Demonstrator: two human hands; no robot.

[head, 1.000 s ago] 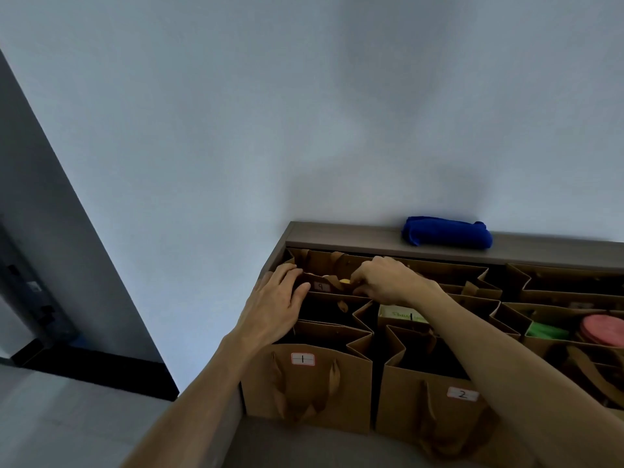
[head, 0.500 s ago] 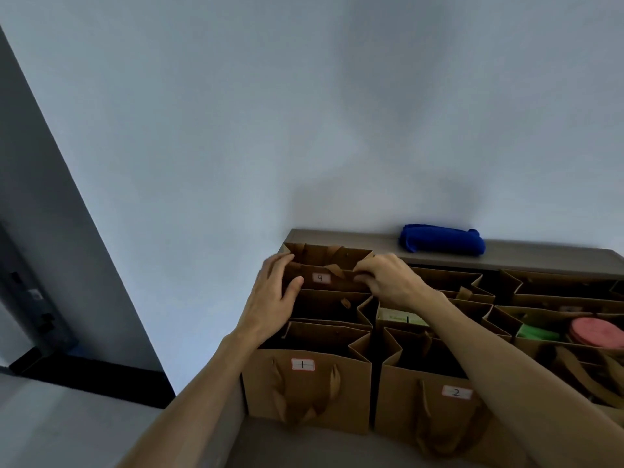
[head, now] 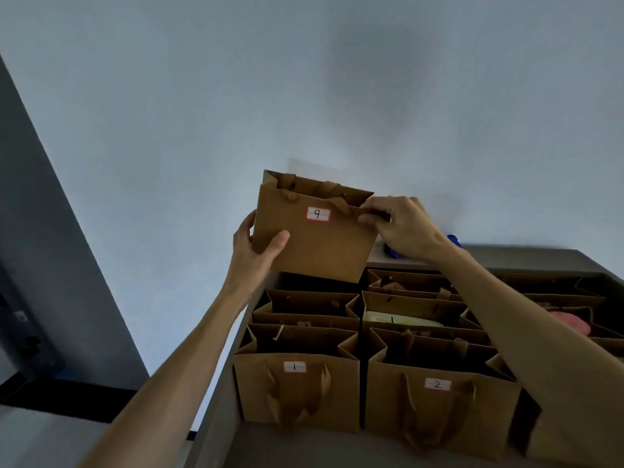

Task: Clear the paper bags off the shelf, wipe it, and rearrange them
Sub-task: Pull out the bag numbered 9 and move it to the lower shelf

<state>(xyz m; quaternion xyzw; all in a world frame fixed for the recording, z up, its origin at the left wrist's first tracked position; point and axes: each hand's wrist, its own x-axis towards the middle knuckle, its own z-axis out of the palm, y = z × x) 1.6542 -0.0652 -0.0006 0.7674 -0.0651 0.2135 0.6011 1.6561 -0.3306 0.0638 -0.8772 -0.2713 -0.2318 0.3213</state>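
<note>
left hand (head: pixel 258 246) grips bag 9's (head: pixel 315 236) lower-left edge | right hand (head: pixel 403 228) pinches its top-right rim | bag 9 upright, long axis left-right, held mid-frame above the back-left gap in the shelf (head: pixel 526 256) | other bags, such as bag 1 (head: pixel 297 393), sit below | both hands equally near

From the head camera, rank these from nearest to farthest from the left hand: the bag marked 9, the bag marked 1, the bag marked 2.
1. Bag marked 9: held in the left hand, lifted.
2. Bag marked 1: front row, below.
3. Bag marked 2: front row, further right.
</note>
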